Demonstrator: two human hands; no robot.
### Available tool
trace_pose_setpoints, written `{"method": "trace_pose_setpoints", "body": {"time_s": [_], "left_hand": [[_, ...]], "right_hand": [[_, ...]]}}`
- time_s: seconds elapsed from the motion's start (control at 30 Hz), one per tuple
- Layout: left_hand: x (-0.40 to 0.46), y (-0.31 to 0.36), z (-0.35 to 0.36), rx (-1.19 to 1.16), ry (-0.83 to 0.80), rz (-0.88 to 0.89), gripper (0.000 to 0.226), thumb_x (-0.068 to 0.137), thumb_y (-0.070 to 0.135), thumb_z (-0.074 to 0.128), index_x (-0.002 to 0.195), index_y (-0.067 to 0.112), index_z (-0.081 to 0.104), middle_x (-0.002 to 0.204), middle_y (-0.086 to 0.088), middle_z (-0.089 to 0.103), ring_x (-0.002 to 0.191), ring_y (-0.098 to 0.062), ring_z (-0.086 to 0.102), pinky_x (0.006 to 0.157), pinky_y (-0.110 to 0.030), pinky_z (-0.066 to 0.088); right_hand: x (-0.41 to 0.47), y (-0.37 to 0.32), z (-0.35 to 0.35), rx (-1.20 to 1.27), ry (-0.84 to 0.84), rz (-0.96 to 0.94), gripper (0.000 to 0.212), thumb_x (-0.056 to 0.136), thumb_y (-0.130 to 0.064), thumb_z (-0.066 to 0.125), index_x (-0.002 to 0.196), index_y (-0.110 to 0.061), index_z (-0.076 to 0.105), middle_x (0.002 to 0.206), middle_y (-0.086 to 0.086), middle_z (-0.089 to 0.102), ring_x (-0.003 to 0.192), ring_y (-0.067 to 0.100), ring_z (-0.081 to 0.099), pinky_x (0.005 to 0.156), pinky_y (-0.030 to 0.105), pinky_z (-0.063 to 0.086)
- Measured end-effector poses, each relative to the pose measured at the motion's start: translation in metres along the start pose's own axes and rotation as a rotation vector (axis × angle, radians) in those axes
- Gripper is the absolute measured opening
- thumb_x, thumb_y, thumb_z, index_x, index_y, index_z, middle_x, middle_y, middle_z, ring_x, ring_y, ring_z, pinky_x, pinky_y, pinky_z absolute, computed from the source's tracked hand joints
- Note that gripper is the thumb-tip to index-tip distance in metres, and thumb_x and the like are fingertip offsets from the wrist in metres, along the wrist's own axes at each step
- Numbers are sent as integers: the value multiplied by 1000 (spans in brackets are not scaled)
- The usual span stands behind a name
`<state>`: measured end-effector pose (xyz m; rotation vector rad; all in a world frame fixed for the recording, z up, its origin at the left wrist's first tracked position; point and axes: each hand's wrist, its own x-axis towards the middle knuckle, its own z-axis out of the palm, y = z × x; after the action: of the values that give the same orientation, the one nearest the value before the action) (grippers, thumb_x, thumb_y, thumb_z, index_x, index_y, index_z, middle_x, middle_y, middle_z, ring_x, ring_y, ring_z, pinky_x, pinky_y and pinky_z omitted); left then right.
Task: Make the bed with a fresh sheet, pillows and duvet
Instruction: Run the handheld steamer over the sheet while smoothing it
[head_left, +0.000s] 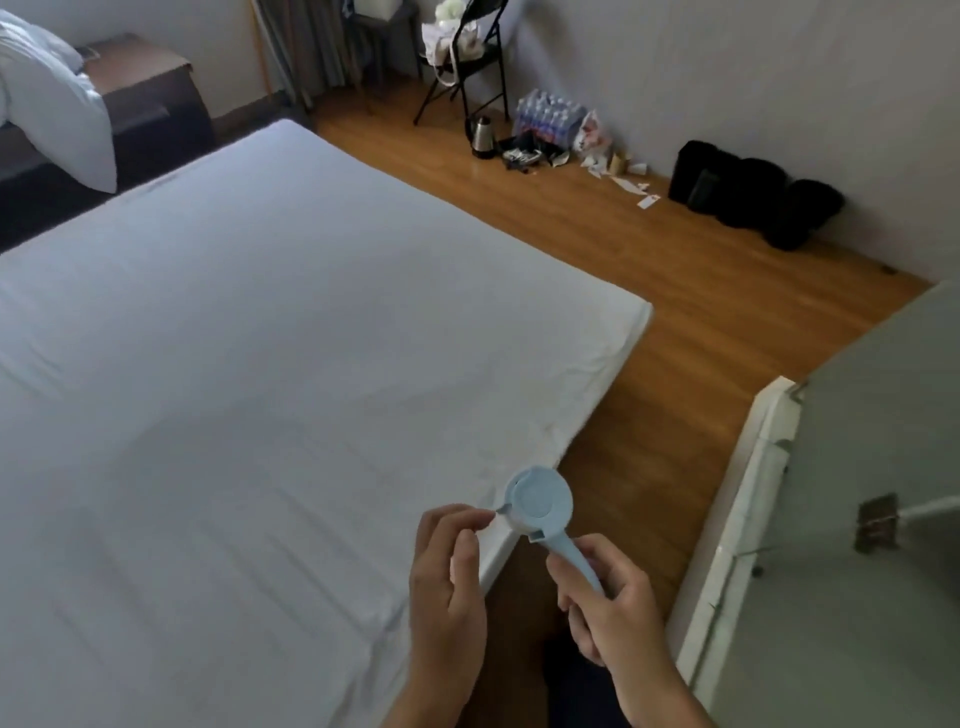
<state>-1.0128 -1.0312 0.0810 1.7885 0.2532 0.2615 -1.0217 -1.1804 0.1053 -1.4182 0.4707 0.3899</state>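
Sheet (249, 364): head view, we see it spread over the bed, left of both hands.
Roller (540, 506): our right hand (613, 603) grips its handle, head pointing up-left.
Left hand (449, 577): nearer the sheet, pinching the roller's edge tab.

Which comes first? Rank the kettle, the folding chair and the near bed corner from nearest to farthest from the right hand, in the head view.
From the right hand:
1. Bed corner, up and just left, past the blue tool.
2. Kettle, on the floor beyond the bed.
3. Folding chair, against the far wall.
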Motion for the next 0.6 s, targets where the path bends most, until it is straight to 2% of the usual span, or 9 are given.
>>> {"method": "trace_pose_setpoints", "body": {"time_s": [0.1, 0.17, 0.3, 0.4, 0.6], "left_hand": [[9, 9, 52, 0, -71, 0, 27, 96, 29, 41, 105, 25, 66, 106, 15, 61, 107, -17, 61, 86, -18, 49], [21, 16, 87, 25, -82, 13, 23, 95, 22, 43, 105, 24, 64, 105, 15, 63, 105, -16, 61, 85, -18, 49], [64, 30, 156, 51, 55, 39, 21, 92, 29, 41, 103, 20, 57, 100, 10, 60, 98, -15, 60, 84, -22, 49], [94, 48, 213, 53, 2, 29, 24, 94, 28, 39, 109, 28, 58, 109, 18, 58, 108, -10, 58, 87, -11, 45], [131, 67, 312, 47, -8, 14, 27, 101, 8, 44, 106, 32, 55, 105, 18, 57, 104, -10, 59, 84, -12, 47]], "right_hand": [[26, -13, -30, 17, 39, 3, 25, 78, -37, 75, 89, -16, 68, 65, 11, 54, 37, 16, 33, 37, 18, 26], [48, -25, -54, 29, 52, 22, 26, 78, -38, 74, 89, -15, 67, 65, 11, 54, 38, 16, 33, 38, 18, 26], [98, -66, -113, 30, 35, 28, 31, 79, -37, 74, 92, -10, 65, 64, 10, 52, 38, 15, 31, 37, 19, 26], [130, -97, -153, 45, 34, 36, 33, 80, -38, 74, 94, -9, 66, 64, 10, 52, 40, 15, 32, 37, 20, 27], [200, -140, -201, 52, 109, 41, 22, 89, -35, 71, 97, -15, 68, 64, 5, 55, 42, 12, 39, 38, 19, 30]]}}
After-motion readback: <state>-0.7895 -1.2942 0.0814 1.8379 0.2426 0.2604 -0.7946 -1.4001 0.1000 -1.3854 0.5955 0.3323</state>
